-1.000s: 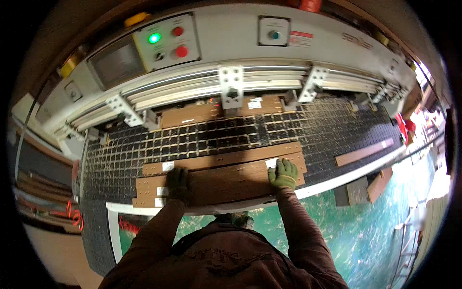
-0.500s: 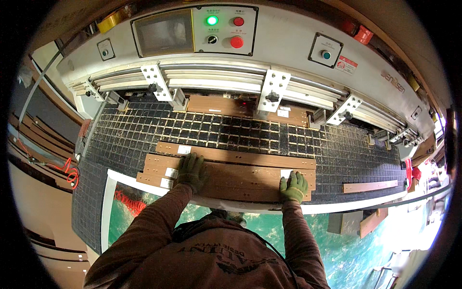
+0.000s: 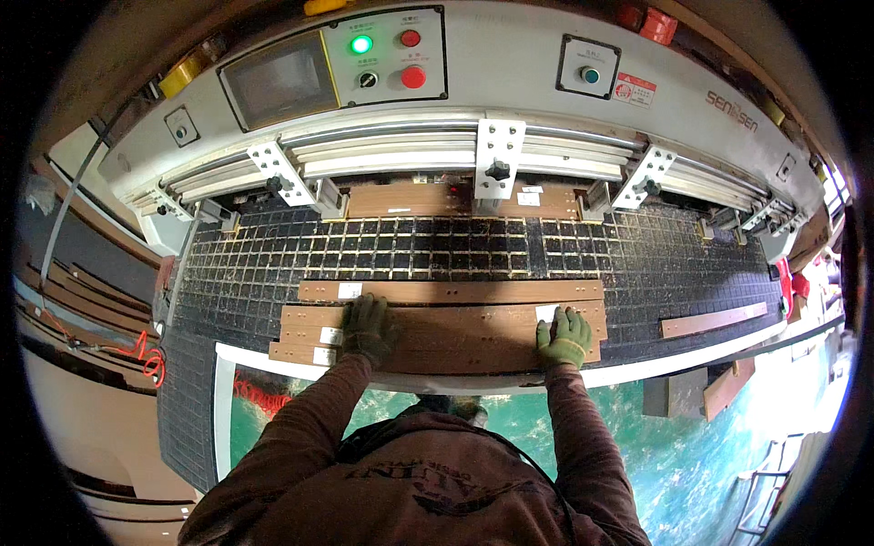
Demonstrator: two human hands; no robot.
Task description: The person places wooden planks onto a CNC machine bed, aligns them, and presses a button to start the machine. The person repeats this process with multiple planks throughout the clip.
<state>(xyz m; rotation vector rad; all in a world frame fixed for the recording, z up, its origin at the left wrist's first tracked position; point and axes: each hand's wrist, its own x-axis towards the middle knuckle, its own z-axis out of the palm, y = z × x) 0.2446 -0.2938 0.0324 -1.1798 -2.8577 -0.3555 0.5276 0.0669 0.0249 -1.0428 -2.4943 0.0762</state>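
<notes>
Several long brown boards [image 3: 446, 338] with small drilled holes and white labels lie side by side near the front edge of a black gridded worktable [image 3: 410, 250]. My left hand [image 3: 368, 329], in a green glove, lies flat across the boards left of their middle, fingers pointing away from me. Toward their right end my right hand [image 3: 564, 338], gloved alike, rests with fingers stretched out beside a white label [image 3: 546, 313]. A narrower brown strip [image 3: 455, 291] lies along their far side, a thin dark gap showing between. Both palms are hidden.
Beyond the table stands a white machine with a screen [image 3: 280, 82], a lit green lamp [image 3: 361, 44] and a red knob [image 3: 413, 77]. White clamp brackets [image 3: 499, 159] hang over another brown board [image 3: 414, 200]. A loose strip [image 3: 715, 320] lies at right; boards [image 3: 100, 391] are stacked at left.
The head view has turned slightly, so the scene sits at a different angle. Both hands stay on the boards in nearly the same places.
</notes>
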